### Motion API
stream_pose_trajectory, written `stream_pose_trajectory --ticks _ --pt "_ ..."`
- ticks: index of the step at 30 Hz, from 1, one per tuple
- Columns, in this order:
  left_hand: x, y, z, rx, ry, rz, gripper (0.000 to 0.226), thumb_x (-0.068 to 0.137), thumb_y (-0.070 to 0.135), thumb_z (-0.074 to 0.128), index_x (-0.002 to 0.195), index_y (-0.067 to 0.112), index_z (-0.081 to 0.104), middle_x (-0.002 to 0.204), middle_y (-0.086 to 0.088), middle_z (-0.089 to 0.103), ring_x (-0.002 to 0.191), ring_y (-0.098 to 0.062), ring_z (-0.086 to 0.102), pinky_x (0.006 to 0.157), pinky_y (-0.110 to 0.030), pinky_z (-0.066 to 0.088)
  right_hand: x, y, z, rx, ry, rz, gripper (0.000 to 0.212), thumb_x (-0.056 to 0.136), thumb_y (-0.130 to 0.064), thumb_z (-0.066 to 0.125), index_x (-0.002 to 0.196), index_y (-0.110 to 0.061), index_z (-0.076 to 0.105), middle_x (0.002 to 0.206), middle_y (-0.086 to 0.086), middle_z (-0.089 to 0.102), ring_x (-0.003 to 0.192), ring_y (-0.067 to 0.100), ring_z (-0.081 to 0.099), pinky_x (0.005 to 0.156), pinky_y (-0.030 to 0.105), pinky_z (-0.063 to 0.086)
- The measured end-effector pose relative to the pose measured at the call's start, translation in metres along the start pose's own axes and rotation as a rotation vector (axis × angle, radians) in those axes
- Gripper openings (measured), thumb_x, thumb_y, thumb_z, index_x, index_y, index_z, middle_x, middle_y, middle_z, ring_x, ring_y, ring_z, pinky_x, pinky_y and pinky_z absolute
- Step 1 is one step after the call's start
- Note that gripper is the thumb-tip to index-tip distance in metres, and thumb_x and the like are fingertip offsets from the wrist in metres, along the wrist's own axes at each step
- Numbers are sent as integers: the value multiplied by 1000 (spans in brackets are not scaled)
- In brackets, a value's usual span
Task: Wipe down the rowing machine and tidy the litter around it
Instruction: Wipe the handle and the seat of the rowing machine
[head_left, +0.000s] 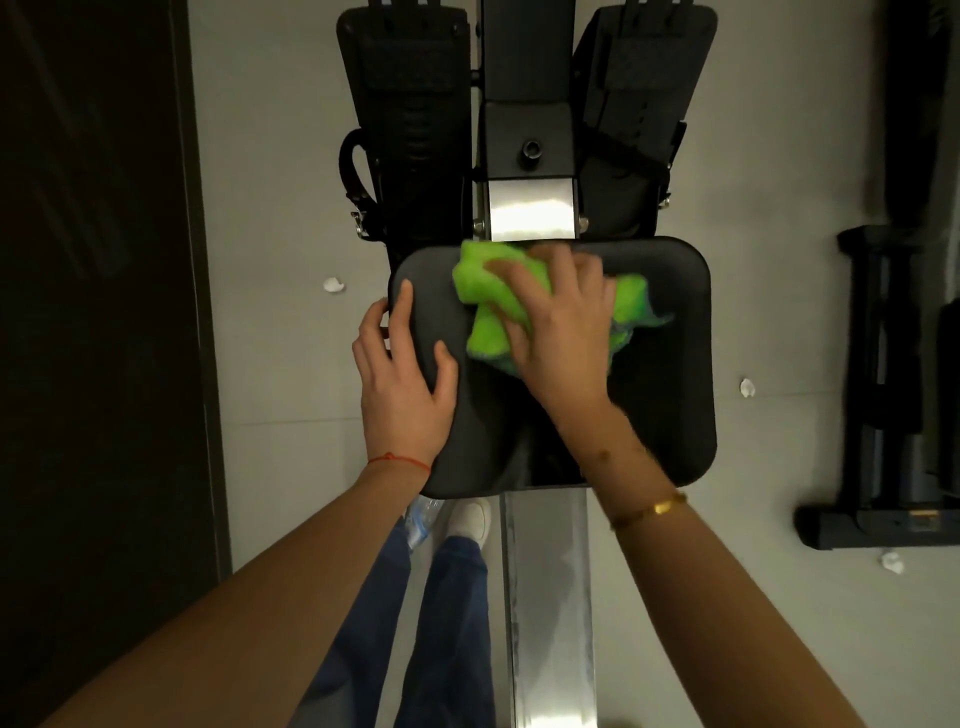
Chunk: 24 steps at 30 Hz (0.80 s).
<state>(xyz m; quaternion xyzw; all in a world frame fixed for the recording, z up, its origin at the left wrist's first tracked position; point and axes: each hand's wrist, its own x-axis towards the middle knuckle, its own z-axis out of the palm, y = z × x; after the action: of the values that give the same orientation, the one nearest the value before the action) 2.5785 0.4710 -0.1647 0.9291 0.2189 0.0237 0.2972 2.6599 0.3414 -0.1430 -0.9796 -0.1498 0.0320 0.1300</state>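
so the right hand (558, 322) is flat-ish on a bright green cloth (488, 306), fingers spread and pressing it down onto the black seat (665, 364) of the rowing machine. looks more like pushing than gripping, though the cloth bunches up between the fingers so a bit of pinch is possible. makes sense for wiping, you want the palm weight on it

the left hand (402, 379) rests on the seat's left edge, fingers mostly straight with the tips curling a little over the rim. my guess is that's to stop the seat rolling along the steel rail (545, 597) while the other hand scrubs

litter's not touched yet: one white crumpled scrap (333, 285) on the floor left of the seat, another white scrap (747, 387) to the right, and a third bit (892, 562) further right near some dark equipment (883, 415). also what looks like a clear plastic bottle (422, 519) down by the person's shoe, mostly hidden behind the left arm so hard to be sure

the footrests (410, 119) are cut off at the top, the rest of the machine is out of shot, and the whole scene's pretty dim
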Motion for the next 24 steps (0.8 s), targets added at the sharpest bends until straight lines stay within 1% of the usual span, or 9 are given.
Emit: stream_pose_trajectory --ticks 3,5,7,10,13,15,18,22,24 --pt "0 -1 1 -4 -6 -5 59 95 27 47 150 20 26 144 -10 35 130 -22 38 100 -13 28 -90 1 5 93 -70 -91 61 69 -21 71 127 -33 56 125 5 47 103 28 43 81 39 35" --pt "0 -1 0 4 -5 -12 59 96 28 47 150 21 26 144 -9 35 130 -20 38 97 -13 30 -123 0 8 104 -74 -99 62 69 -20 74 126 -32 57 124 4 47 104 27 44 82 38 36" --pt "1 0 -1 -20 -7 -16 58 96 27 47 150 22 27 143 -7 36 130 -19 38 97 -11 29 -105 2 9 72 -51 -106 58 70 -22 73 124 -32 57 122 3 49 102 27 45 79 38 38" --pt "0 -2 -4 -132 -7 -32 57 96 23 47 149 21 28 142 -5 38 129 -18 40 100 -12 31 -41 -4 6 -7 -6 -78 54 70 -24 68 122 -35 58 121 4 53 100 28 46 78 39 37" --pt "-2 -3 -9 -288 33 -164 58 96 23 48 149 22 26 140 -1 43 124 -16 46 102 -29 45 1 -17 10 7 40 61 49 74 -24 67 121 -35 59 117 5 56 99 29 48 77 39 37" --pt "-7 -3 -12 -291 47 -173 55 95 23 49 147 21 29 138 0 44 124 -15 47 101 -34 48 3 -23 15 10 78 103 49 75 -23 66 122 -35 58 117 4 56 101 27 47 79 39 38" --pt "-22 -10 -12 -328 23 -165 47 97 22 47 143 21 38 133 2 48 123 -13 48 101 -30 47 0 -23 16 28 87 91 48 77 -24 65 123 -36 57 119 3 55 104 27 45 81 39 37" --pt "-30 -16 -9 -458 61 -259 38 97 24 49 135 22 49 127 4 54 115 -9 55 90 -8 46 -3 -20 13 46 67 47 42 82 -29 65 123 -35 57 121 4 53 104 27 44 81 38 36" --pt "-29 -14 -8 -492 100 -260 36 97 21 51 133 19 53 125 3 56 114 -10 57 90 -10 48 -21 -20 12 75 27 -47 42 83 -29 65 124 -35 57 124 5 51 105 27 44 82 38 37"
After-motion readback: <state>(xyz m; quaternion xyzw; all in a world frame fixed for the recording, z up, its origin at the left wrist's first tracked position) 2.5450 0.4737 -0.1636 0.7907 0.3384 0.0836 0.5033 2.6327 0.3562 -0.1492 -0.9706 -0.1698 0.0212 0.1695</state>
